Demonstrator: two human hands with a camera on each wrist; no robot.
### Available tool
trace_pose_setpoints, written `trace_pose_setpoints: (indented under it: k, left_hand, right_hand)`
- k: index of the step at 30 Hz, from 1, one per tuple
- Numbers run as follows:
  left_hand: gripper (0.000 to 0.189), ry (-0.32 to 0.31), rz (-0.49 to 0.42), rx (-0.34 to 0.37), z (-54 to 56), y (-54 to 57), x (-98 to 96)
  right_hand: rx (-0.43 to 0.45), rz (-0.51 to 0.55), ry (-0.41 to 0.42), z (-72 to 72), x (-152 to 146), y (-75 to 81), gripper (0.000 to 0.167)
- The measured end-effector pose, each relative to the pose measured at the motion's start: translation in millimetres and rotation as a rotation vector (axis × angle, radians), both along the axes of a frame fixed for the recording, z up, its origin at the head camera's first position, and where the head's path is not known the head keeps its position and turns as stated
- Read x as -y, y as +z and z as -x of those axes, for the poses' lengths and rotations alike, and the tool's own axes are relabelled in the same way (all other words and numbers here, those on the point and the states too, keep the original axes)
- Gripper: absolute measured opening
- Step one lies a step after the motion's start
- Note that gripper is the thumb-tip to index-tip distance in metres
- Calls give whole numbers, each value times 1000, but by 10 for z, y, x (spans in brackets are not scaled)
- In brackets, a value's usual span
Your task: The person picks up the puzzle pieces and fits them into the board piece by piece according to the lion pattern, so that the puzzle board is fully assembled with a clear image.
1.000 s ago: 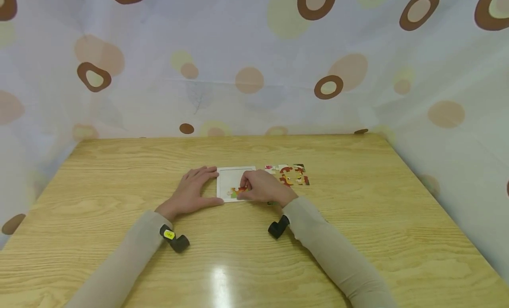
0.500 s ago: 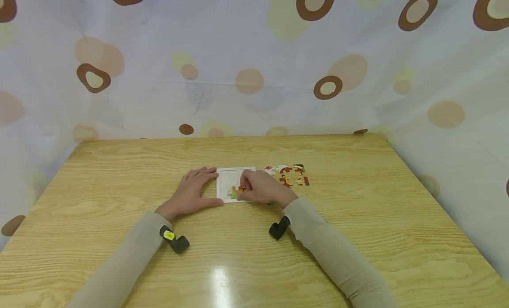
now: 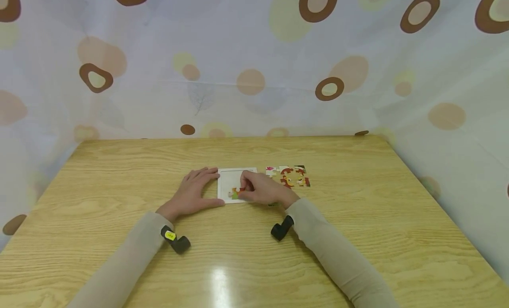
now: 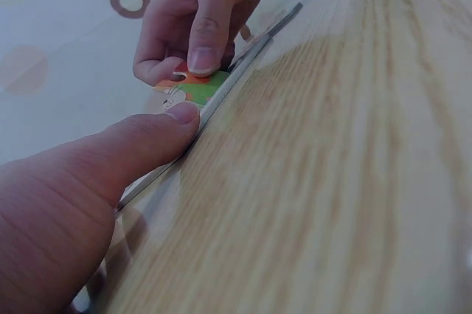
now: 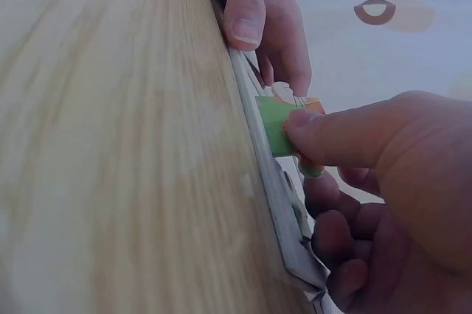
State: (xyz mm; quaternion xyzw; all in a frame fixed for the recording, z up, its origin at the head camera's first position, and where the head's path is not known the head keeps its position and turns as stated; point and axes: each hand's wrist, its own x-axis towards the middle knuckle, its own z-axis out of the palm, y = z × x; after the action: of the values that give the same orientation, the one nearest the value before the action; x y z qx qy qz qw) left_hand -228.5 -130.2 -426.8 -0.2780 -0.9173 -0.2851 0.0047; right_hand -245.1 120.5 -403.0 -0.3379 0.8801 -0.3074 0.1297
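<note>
A white square puzzle tray (image 3: pixel 237 169) lies on the table, bordered by a raised rim. My left hand (image 3: pixel 190 192) spreads along its left side; the fingertips touch the left edge and the thumb rests at the near left corner. Between thumb and fingers, my right hand (image 3: pixel 263 188) pinches a green and orange puzzle piece (image 5: pixel 274 121) over the tray's near edge. In the left wrist view that puzzle piece (image 4: pixel 199 93) shows a pale drawn shape beside the green, close to the left thumb. The right hand covers the tray's near right part.
Several loose puzzle pieces (image 3: pixel 287 180) lie to the right of the tray, red, yellow and white. One sits partly hidden under the right wrist. A patterned curtain (image 3: pixel 250 109) hangs behind the wooden table (image 3: pixel 254 264) and along its sides.
</note>
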Motion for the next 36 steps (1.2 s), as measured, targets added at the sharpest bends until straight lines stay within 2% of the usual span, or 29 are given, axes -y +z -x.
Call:
trace_pose_setpoints:
  k: [6, 13, 19, 27, 36]
  left_hand:
    - [78, 5, -1, -10, 2, -16, -4]
    - [79, 3, 2, -11, -3, -27, -15]
    - [76, -3, 34, -18, 17, -24, -6]
    - [74, -12, 32, -14, 3, 7, -15]
    - [74, -13, 44, -28, 14, -4, -7]
  right_hand:
    - [-24, 32, 23, -12, -10, 12, 16]
    - [-10, 148, 21, -56, -37, 1, 12]
    - [-55, 211, -29, -81, -99, -36, 4]
    - [-44, 282, -99, -156, -219, -68, 4]
    - [-94, 295, -180, -264, -411, -92, 7]
